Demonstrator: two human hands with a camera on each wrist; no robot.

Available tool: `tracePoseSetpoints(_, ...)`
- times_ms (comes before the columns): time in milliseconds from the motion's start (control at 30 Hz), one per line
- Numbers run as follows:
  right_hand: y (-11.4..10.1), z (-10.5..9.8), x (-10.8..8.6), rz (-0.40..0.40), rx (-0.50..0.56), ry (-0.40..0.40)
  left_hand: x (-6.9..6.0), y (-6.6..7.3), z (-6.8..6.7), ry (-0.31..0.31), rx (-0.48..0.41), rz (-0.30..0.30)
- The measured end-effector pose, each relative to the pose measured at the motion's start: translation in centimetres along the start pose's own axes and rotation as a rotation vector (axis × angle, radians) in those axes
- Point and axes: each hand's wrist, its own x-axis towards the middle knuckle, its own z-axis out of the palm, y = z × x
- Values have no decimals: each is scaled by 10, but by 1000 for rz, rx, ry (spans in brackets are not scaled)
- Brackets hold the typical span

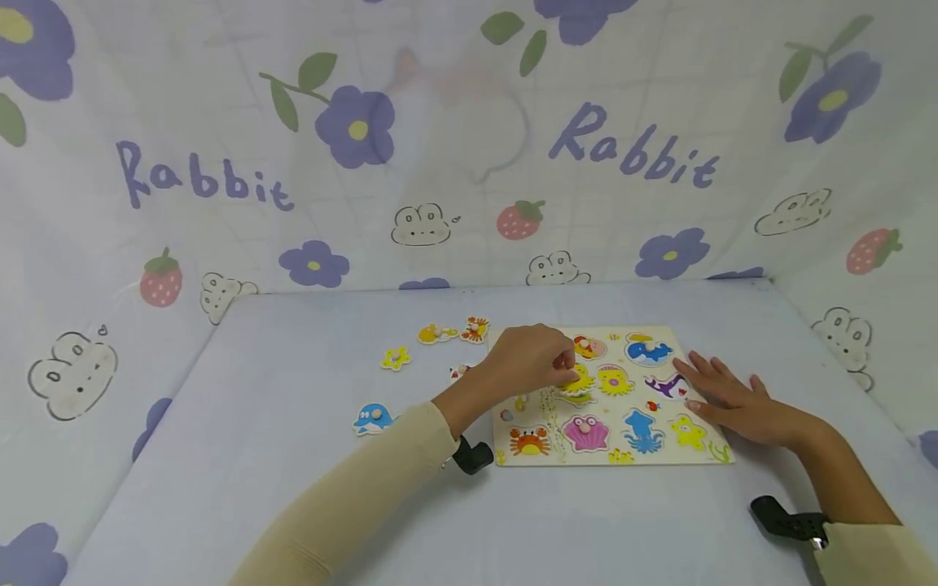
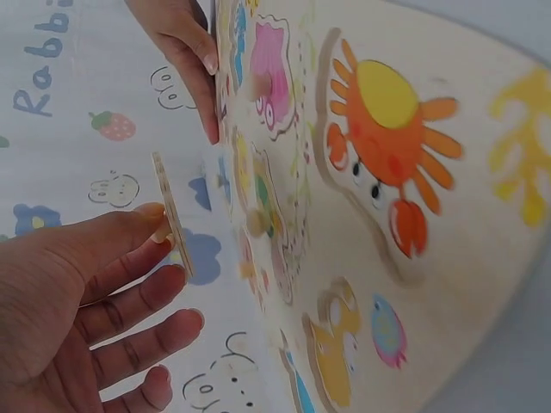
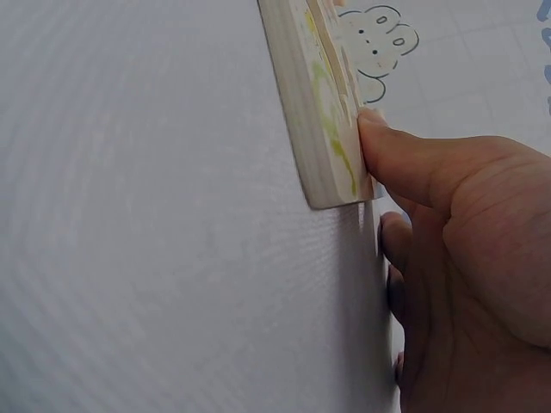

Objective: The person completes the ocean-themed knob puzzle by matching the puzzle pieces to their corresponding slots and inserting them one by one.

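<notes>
Bench [image 1: 256,488], pale-topped, its far edge against a printed curtain [image 1: 454,163] lettered "Rabbit".

Item: wooden puzzle board [image 1: 670,456], flat on the bench, right of its middle, well apart from the far edge.

Item: yellow piece [image 1: 583,380], thin, raised off the board face; from the head view it appears over the far half of the board, left of the printed octopus [image 1: 614,380].

Left hand [image 1: 533,356]: grip pinching the yellow piece between thumb and forefinger; remaining fingers loosely bent beside it.

Right hand [image 1: 743,411]: grip spread, thumb touching the board's right edge, fingers reaching toward its far right corner.

On the board: orange crab [image 1: 530,441], near left corner; pink shell [image 1: 586,434], knobbed, along the near edge; blue squid [image 1: 644,431], right of the shell; yellow star picture [image 1: 688,431], near right corner; blue whale [image 1: 648,350], knobbed, far right corner.

Loose on the bench, left of the board: blue-and-white whale piece [image 1: 373,418], lowest of the group; small yellow star piece [image 1: 396,359]; yellow fish-like piece [image 1: 436,334], just beside an orange piece [image 1: 475,330] near the board's far left corner; one further piece [image 1: 459,372], partly hidden by the left forearm.
</notes>
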Motion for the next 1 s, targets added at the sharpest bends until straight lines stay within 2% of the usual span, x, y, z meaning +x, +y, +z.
tracePoseSetpoints(433,0,-1,1,-3,-5,5,35,25,5,-59,-8,-12)
tracePoseSetpoints(733,2,-1,1,17,-15,-2,47,29,15,-68,-11,-46)
tracePoseSetpoints(1000,2,1,0,19,-12,-9,52,34,25,-77,7,-61)
